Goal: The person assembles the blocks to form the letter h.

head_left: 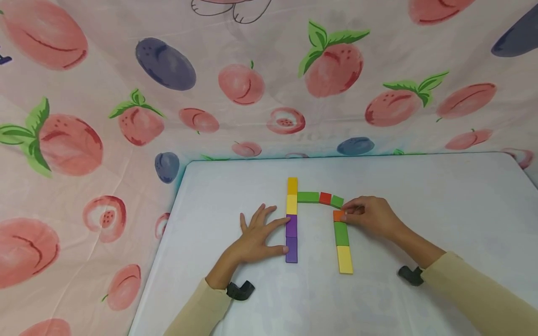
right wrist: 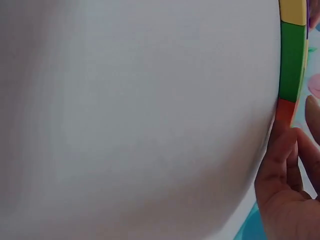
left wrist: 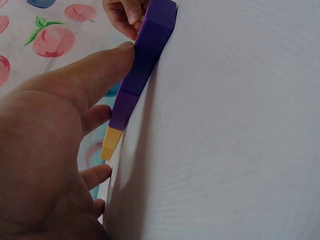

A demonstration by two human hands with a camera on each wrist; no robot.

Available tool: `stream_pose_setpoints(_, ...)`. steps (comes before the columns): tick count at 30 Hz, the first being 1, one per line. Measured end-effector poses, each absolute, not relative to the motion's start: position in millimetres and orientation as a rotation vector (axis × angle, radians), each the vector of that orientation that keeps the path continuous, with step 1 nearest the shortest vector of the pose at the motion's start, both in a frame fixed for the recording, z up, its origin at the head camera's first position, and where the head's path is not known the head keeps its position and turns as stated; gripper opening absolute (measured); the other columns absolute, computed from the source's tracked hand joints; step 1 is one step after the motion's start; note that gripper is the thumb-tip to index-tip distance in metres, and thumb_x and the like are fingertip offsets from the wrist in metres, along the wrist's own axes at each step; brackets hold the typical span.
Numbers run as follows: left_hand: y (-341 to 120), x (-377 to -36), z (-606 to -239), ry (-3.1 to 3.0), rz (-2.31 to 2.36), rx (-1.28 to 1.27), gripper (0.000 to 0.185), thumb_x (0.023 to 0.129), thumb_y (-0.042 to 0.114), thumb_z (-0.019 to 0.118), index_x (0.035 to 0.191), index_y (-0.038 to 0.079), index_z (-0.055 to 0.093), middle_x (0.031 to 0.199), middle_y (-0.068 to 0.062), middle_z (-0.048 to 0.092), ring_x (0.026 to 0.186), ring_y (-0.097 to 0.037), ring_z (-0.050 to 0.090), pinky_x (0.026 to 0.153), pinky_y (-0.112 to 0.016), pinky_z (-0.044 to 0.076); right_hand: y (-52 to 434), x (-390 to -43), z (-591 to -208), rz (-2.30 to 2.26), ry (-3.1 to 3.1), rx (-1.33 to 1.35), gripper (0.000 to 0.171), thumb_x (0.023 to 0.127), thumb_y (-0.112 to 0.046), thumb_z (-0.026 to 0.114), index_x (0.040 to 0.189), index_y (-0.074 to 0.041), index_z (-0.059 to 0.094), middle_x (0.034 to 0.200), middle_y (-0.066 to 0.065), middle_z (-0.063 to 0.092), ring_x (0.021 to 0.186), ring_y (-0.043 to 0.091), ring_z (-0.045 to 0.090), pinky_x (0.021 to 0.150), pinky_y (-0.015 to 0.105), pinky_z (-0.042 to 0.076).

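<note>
On the white tabletop (head_left: 420,210) coloured blocks lie flat in an arch shape. The left column runs from an orange-yellow block (head_left: 292,185) at the far end through a yellow block (head_left: 292,204) to two purple blocks (head_left: 291,238) nearest the person. A green block (head_left: 308,197), a red block (head_left: 325,198) and a small green block (head_left: 337,201) form the top row, the last one slightly tilted. The right column has an orange block (head_left: 338,215), then a green block (head_left: 341,234) and a yellow block (head_left: 345,259).

The left hand (head_left: 256,238) lies flat with its fingers spread and straight, its fingertips and thumb pressing against the side of the purple blocks; the left wrist view shows the thumb (left wrist: 95,70) touching them. The right hand (head_left: 370,215) has its fingers curled onto the orange block, pinching it at the corner where the top row meets the right column.

The step in hand looks like seating the orange block into that corner while the other hand steadies the left column. The next move probably calls for a small nudge to bring the orange block square with the green one below it and close the gap to the tilted green block above, without pushing the right column out of line.

A fruit-printed cloth (head_left: 105,116) hangs around the tabletop.
</note>
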State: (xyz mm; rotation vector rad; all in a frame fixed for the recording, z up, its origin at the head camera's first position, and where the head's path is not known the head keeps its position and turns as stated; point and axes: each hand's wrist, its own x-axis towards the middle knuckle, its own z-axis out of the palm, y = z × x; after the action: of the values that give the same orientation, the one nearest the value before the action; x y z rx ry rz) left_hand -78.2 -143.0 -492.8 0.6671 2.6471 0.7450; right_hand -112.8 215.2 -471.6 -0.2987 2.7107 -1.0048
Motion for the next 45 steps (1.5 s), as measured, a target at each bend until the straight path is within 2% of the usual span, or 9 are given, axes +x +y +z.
stream_pose_setpoints(5,-143,-79,-494,2.647,0.757,0.672,0.074,0.088,0.064,0.068,0.154,0.043,0.041,0.171,-0.002,0.014,0.16,-0.031,-0.005,0.11,-0.077,-0.019,218,-103,-465,-0.865,2.774,-0.439,0.048,0.083,-0.039,0.084,0.123,-0.014,0.074,0.106,0.001,0.07,0.101,0.02,0.063,0.086,0.038,0.057)
stream_pose_setpoints(10,-143,-79,-495,2.646,0.748,0.667,0.075,0.088,0.064,0.068,0.154,0.044,0.04,0.171,-0.001,0.013,0.16,-0.029,-0.006,0.111,-0.077,-0.019,220,-89,-463,-0.702,2.779,-0.571,0.075,0.075,-0.058,0.085,0.138,-0.021,0.066,0.131,0.006,0.06,0.124,0.033,0.051,0.097,0.052,0.054)
stream_pose_setpoints(16,-143,-78,-495,2.651,0.763,0.681,0.074,0.088,0.063,0.068,0.154,0.043,0.041,0.171,-0.002,0.014,0.16,-0.031,-0.005,0.11,-0.078,-0.019,220,-77,-465,-0.494,2.813,-0.738,0.093,0.071,-0.077,0.076,0.149,-0.03,0.054,0.149,0.004,0.052,0.138,0.036,0.041,0.103,0.063,0.047)
stream_pose_setpoints(23,-143,-77,-493,2.647,0.767,0.672,0.075,0.087,0.063,0.069,0.154,0.044,0.041,0.171,-0.001,0.015,0.16,-0.031,-0.005,0.11,-0.077,-0.02,219,-72,-465,-0.351,2.839,-0.883,0.094,0.073,-0.085,0.066,0.15,-0.033,0.053,0.152,0.0,0.052,0.14,0.037,0.041,0.097,0.065,0.048)
stream_pose_setpoints(31,-143,-77,-491,2.641,0.76,0.664,0.074,0.088,0.063,0.069,0.154,0.043,0.042,0.171,-0.002,0.015,0.16,-0.03,-0.005,0.111,-0.077,-0.02,216,-71,-462,-0.256,2.862,-0.981,0.079,0.075,-0.075,0.073,0.143,-0.037,0.059,0.15,-0.002,0.056,0.139,0.037,0.044,0.094,0.062,0.05)
stream_pose_setpoints(45,-143,-77,-493,2.65,0.757,0.667,0.074,0.088,0.062,0.069,0.154,0.043,0.042,0.171,-0.001,0.015,0.16,-0.031,-0.003,0.11,-0.077,-0.019,218,-71,-463,-0.238,2.878,-1.008,0.079,0.074,-0.076,0.073,0.141,-0.036,0.062,0.15,-0.004,0.056,0.136,0.035,0.047,0.091,0.059,0.052)
